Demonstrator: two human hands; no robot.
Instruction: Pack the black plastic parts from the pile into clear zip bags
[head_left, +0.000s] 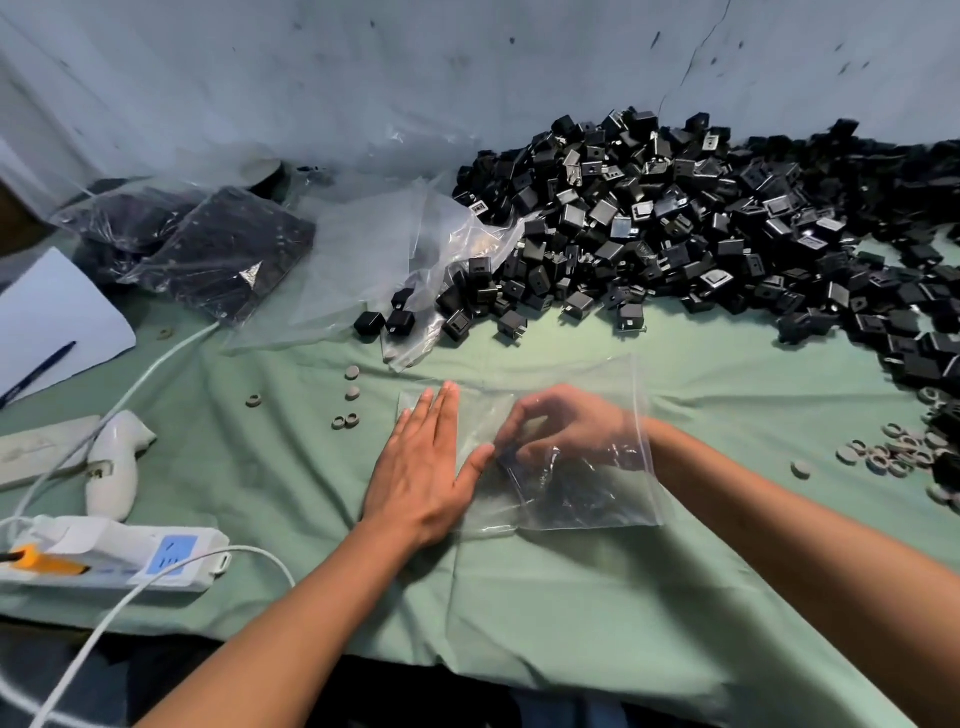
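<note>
Reaching into the clear bag (576, 452), my right hand (563, 428) sits inside it with the fingers curled together; through the plastic I cannot tell whether they pinch the film, hold a part, or hold nothing. My left hand (423, 467) lies flat on the bag's left edge, fingers straight and together, thumb spread toward my right hand, pressing the plastic onto the green cloth (519, 582). The bag rests on the cloth in front of me, its far edge lifted a little. Something dark shows low inside it, too blurred to name.

Beyond the bag, up and to the right, the pile (701, 234) of black parts spreads wide across the cloth and against the pale backdrop (363, 67). A few loose parts (387, 322) lie at its near left edge, on and beside crumpled empty bags (395, 249). Farther left, filled bags (208, 249) of dark parts lie stacked.

Small grey rings (350, 389) are scattered just left of my left hand, and a larger cluster of rings (888, 452) sits at the right, near the pile's edge.

At the far left lie a white sheet (57, 312) with a pen (36, 374) on it, a white handheld tool (117, 462), and a power strip (119, 558) with white cables (145, 374) running from it.
</note>
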